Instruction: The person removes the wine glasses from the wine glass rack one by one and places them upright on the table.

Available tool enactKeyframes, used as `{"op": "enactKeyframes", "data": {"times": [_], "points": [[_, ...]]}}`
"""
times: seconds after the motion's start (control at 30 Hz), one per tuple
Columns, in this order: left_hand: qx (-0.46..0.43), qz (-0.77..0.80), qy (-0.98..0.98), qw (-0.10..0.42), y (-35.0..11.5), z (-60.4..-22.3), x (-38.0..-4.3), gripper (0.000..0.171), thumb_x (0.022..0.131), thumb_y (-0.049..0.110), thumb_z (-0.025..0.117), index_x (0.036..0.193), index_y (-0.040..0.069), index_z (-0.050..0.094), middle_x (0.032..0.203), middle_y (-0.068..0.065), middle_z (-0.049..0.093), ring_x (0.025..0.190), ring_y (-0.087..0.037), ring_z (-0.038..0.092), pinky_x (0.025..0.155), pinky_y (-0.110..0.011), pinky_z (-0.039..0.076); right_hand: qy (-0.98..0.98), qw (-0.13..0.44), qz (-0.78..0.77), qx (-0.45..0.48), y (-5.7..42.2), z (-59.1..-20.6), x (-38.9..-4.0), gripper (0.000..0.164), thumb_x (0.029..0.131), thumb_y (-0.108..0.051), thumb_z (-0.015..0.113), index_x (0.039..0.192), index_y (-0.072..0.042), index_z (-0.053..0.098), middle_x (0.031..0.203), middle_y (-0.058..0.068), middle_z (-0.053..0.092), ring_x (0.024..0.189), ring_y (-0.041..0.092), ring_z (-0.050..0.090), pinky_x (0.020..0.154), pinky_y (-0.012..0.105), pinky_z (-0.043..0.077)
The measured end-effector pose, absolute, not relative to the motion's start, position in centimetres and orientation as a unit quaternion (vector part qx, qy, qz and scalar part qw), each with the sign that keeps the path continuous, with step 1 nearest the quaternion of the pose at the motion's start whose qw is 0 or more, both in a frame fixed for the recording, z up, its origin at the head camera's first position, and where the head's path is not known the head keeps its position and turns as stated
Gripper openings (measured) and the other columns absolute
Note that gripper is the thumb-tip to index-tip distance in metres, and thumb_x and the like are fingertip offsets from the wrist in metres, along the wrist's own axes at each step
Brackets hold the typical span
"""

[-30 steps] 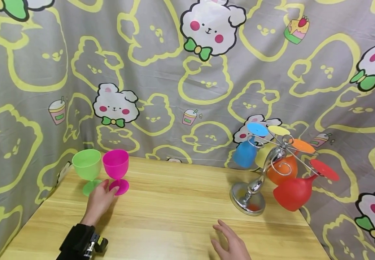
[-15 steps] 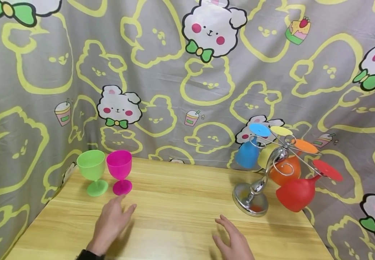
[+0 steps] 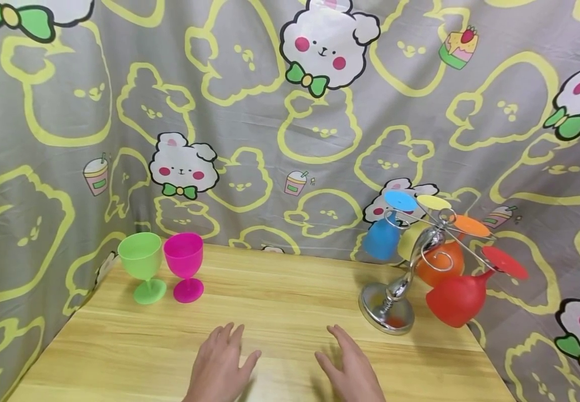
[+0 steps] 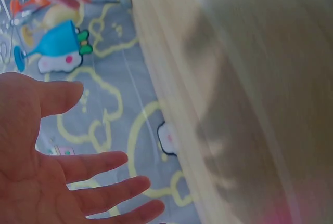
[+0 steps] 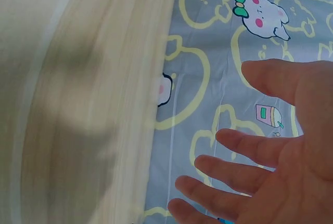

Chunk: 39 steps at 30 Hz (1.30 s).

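Observation:
My left hand (image 3: 221, 365) hovers over the front middle of the table, fingers spread and holding nothing. Opposite it, my right hand (image 3: 352, 368) is likewise empty, its thumb apart from the fingers. A green goblet (image 3: 140, 257) and a magenta goblet (image 3: 185, 257) stand upright side by side at the back left, beyond the left hand. To the right stands a chrome stemware rack (image 3: 400, 285). From it hang upside down a blue goblet (image 3: 381, 239), a mostly hidden yellow goblet (image 3: 407, 243), an orange goblet (image 3: 440, 265) and a red goblet (image 3: 458, 300).
The wooden table (image 3: 274, 296) runs back to a grey curtain (image 3: 249, 123) with cartoon prints, which also closes off the left and right sides. The red goblet overhangs the table near its right edge.
My left hand has left the base of the magenta goblet and moved right and toward me, to the table's front middle. The right hand has shifted only slightly. Both upright goblets stay in place.

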<state>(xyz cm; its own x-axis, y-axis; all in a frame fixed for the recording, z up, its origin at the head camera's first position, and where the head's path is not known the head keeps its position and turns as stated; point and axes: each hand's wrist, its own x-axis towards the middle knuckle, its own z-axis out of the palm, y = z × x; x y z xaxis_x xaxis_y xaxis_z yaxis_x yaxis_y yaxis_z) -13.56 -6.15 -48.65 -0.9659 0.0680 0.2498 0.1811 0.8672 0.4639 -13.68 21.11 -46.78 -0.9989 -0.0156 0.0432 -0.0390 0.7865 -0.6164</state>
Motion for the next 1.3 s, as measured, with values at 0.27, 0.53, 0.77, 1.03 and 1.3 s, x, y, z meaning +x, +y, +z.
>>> {"op": "enactKeyframes", "data": {"times": [0.27, 0.53, 0.77, 1.03, 1.3], "points": [[-0.067, -0.250, -0.960, 0.103, -4.8, -49.3, -13.0, 0.069, 0.095, 0.052, 0.077, 0.138, -0.001, 0.067, 0.141, -0.026, 0.066, 0.134, -0.050, 0.059, 0.112, -0.068, 0.049, -0.957, 0.015, 0.288, 0.025, 20.8, -47.1, -14.2, 0.065, 0.098, -0.036, 0.080, 0.151, -0.006, 0.058, 0.162, 0.028, 0.049, 0.142, 0.055, 0.052, 0.105, 0.077, 0.050], [-0.070, -0.259, -0.959, 0.090, -4.5, -49.7, -12.8, 0.072, 0.094, 0.053, 0.076, 0.140, -0.001, 0.066, 0.144, -0.027, 0.064, 0.135, -0.051, 0.058, 0.112, -0.070, 0.048, -0.960, 0.018, 0.277, 0.032, 21.2, -46.7, -14.4, 0.065, 0.097, -0.035, 0.081, 0.151, -0.005, 0.058, 0.162, 0.029, 0.049, 0.143, 0.055, 0.052, 0.107, 0.075, 0.051], [-0.066, -0.252, -0.960, 0.103, -4.4, -49.7, -12.7, 0.070, 0.095, 0.052, 0.075, 0.141, 0.000, 0.066, 0.144, -0.026, 0.064, 0.137, -0.050, 0.058, 0.114, -0.067, 0.048, -0.961, 0.066, 0.263, 0.059, 23.1, -43.7, -14.2, 0.059, 0.098, -0.029, 0.081, 0.148, -0.005, 0.062, 0.159, 0.026, 0.054, 0.146, 0.049, 0.053, 0.117, 0.069, 0.046], [-0.060, -0.251, -0.960, 0.112, -4.5, -49.7, -12.8, 0.070, 0.094, 0.052, 0.076, 0.140, 0.000, 0.067, 0.143, -0.025, 0.065, 0.136, -0.050, 0.058, 0.114, -0.066, 0.048, -0.959, 0.154, 0.225, 0.078, 27.1, -37.9, -13.7, 0.060, 0.096, -0.022, 0.083, 0.149, -0.003, 0.061, 0.152, 0.025, 0.061, 0.134, 0.048, 0.062, 0.108, 0.070, 0.052], [-0.062, -0.261, -0.957, 0.111, -4.6, -49.7, -12.8, 0.069, 0.094, 0.051, 0.076, 0.140, 0.001, 0.067, 0.143, -0.024, 0.065, 0.136, -0.049, 0.058, 0.114, -0.066, 0.048, -0.947, 0.262, 0.186, 0.030, 32.5, -31.6, -12.8, 0.056, 0.098, -0.017, 0.080, 0.148, -0.004, 0.059, 0.146, 0.029, 0.061, 0.121, 0.051, 0.061, 0.083, 0.066, 0.055]]}}
